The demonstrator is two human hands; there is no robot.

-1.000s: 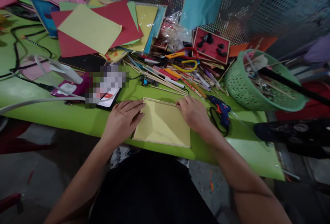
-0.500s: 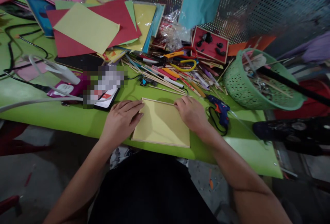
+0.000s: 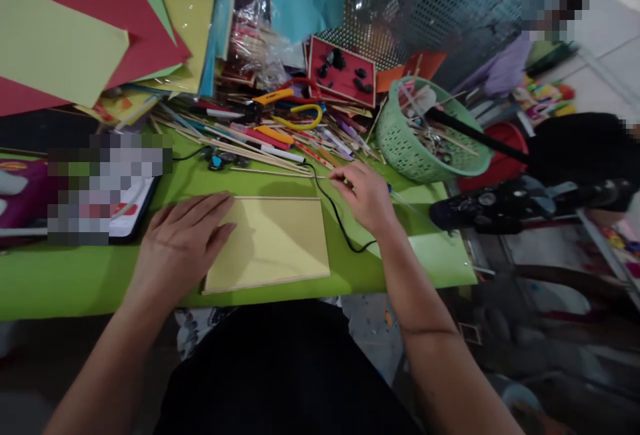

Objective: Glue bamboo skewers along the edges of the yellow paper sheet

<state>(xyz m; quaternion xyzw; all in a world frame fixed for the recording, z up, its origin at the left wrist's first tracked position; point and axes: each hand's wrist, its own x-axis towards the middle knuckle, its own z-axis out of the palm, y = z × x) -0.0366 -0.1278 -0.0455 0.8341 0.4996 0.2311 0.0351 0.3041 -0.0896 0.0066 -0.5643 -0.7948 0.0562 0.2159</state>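
On the green tabletop in front of me lies a yellow card [image 3: 275, 241] with thin wooden strips along its far and near edges. My left hand [image 3: 183, 238] rests flat over the card's left side, fingers stretched out and thumb on the surface. To the right of the card, my right hand [image 3: 367, 198] is curled over a hot glue gun [image 3: 390, 188]. The hand hides most of the gun; a bit of its blue rear end and a clear glue stick [image 3: 407, 201] show past it. Its black cord [image 3: 337, 215] loops between hand and card.
Behind the card lie loose wooden sticks [image 3: 255, 151], pens and scissors with yellow handles [image 3: 305, 120]. A green basket [image 3: 410, 148] stands at the right, with a dark stand [image 3: 470, 211] beside it. Coloured paper sheets [image 3: 65, 41] and a phone [image 3: 133, 215] are at the left.
My right hand has left the card's far right corner and moved right onto the glue gun. The cord has shifted. My left hand stays on the card. The view has turned right.
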